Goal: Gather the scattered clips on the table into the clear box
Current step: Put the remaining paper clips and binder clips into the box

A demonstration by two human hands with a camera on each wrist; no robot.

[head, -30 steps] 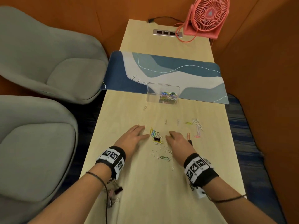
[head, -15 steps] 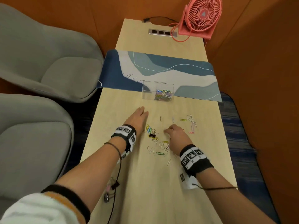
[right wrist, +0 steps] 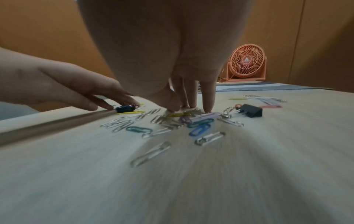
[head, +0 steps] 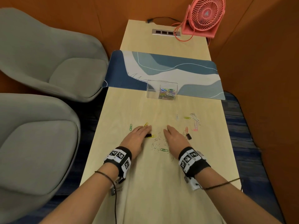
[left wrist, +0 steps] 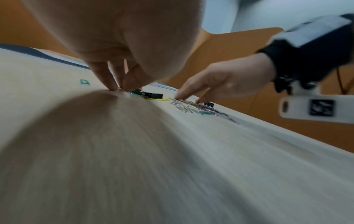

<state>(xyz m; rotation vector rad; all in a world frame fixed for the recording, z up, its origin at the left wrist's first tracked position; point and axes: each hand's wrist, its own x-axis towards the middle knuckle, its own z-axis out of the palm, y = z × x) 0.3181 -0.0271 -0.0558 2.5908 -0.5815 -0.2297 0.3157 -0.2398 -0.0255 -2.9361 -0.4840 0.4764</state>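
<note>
Orange walls enclosed a narrow pale wooden table (head: 161, 183), grey armchairs (head: 40, 151) crowding its left edge. Left hand (head: 137, 137) lay flat, fingers extended, touching a black binder clip (head: 148, 135); scattered paper clips (head: 159, 145) pointed various ways; right hand (head: 175, 139) rested unclenched, fingertips down. Farther off, centred, stood the clear plastic box (head: 152, 91), part-filled.

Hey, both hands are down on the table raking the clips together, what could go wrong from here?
The green paper clip lies outside the left hand, so a sweep inward may miss it. The black binder clip sits outside the right hand, with a far cluster of clips beyond; these may get left behind. The clear box stands farther away, so flat clips pushed along could slip under the fingers.
</note>
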